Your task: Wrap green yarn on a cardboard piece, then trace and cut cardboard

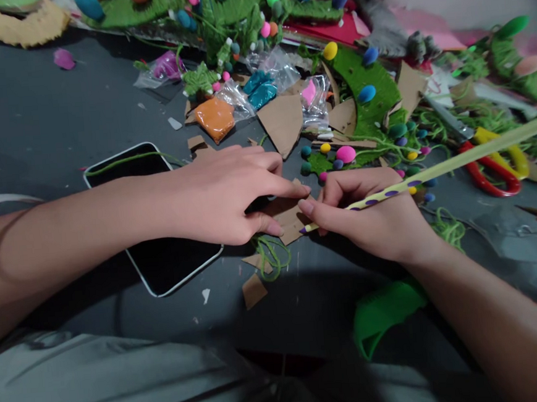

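A small brown cardboard piece (pixel 292 222) lies on the dark table, pinned between the thumb and fingers of my left hand (pixel 226 195). In my right hand (pixel 372 224) is a pale yellow pencil (pixel 451 163) with purple spots, its purple tip touching or close to the cardboard. The pencil's back end slants up to the right. A tangle of green yarn (pixel 273 259) sits just below my left thumb, beside small cardboard scraps (pixel 255 290). Under my left wrist is a white-edged phone (pixel 176 267) with a dark screen, partly covered by my forearm.
Red-and-yellow-handled scissors (pixel 492 177) lie at the right. Beyond my hands are a cardboard wedge (pixel 281 122), an orange packet (pixel 215 118) and a green yarn-wrapped curve (pixel 371 90) with coloured balls. A green plastic object (pixel 386 312) is near the front edge.
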Tool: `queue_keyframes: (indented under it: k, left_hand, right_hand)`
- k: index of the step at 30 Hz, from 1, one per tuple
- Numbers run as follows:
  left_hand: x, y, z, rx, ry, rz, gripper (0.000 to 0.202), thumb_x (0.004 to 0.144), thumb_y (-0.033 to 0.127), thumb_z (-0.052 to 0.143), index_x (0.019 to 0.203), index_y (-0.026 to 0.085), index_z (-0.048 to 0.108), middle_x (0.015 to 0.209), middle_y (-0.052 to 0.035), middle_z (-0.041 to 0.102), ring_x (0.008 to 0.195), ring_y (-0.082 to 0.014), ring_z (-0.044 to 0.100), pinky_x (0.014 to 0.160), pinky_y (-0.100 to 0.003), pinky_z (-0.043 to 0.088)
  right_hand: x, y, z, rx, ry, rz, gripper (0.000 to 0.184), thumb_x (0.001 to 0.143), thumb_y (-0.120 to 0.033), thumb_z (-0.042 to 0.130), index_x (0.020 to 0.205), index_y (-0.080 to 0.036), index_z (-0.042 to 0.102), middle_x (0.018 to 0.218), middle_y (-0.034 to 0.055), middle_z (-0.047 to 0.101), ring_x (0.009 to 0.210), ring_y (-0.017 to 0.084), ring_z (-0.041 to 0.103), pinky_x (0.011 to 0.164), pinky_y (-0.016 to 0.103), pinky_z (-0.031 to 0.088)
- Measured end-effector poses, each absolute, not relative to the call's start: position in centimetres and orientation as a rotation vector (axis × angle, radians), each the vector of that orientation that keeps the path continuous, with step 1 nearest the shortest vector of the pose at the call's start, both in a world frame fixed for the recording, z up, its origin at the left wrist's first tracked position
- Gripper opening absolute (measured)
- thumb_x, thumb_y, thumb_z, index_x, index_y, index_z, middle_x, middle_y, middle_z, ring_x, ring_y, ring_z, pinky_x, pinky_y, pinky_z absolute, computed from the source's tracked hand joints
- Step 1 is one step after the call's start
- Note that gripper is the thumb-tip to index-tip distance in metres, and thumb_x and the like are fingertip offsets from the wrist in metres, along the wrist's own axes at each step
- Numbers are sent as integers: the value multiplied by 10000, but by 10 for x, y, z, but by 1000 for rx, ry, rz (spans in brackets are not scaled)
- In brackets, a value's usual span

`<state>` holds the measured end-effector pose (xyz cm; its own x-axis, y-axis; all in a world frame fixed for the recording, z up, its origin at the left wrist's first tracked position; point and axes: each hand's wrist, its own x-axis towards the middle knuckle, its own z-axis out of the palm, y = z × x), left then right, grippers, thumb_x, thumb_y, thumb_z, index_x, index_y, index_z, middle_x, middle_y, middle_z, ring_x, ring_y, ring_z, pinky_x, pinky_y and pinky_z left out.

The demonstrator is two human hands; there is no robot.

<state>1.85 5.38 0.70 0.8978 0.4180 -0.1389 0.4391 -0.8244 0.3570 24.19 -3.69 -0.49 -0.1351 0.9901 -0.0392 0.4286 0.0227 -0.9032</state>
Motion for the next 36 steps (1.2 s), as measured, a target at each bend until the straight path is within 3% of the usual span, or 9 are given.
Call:
queue_keyframes:
  k: [30,36]
  left_hand:
    - [17,53,4,2686,648,-65,552,929,477,737,1475,437,662,1069,-78,649,962,-285,597,779,-364,370]
    - [17,54,2,2685,641,-46,549,934,493,737,1475,436,662,1062,-78,657,959,-286,596,795,-367,382]
  right_hand:
    - [244,-40,-5,-1414,-1720,934,336,856,-180,823,566,-200,654,555,-10,671,497,94,563,470,225,407]
    - [246,-39,-6,-1415,-1688,929,375,874,-188,800,557,-207,600,544,-18,649,500,103,577,468,235,409]
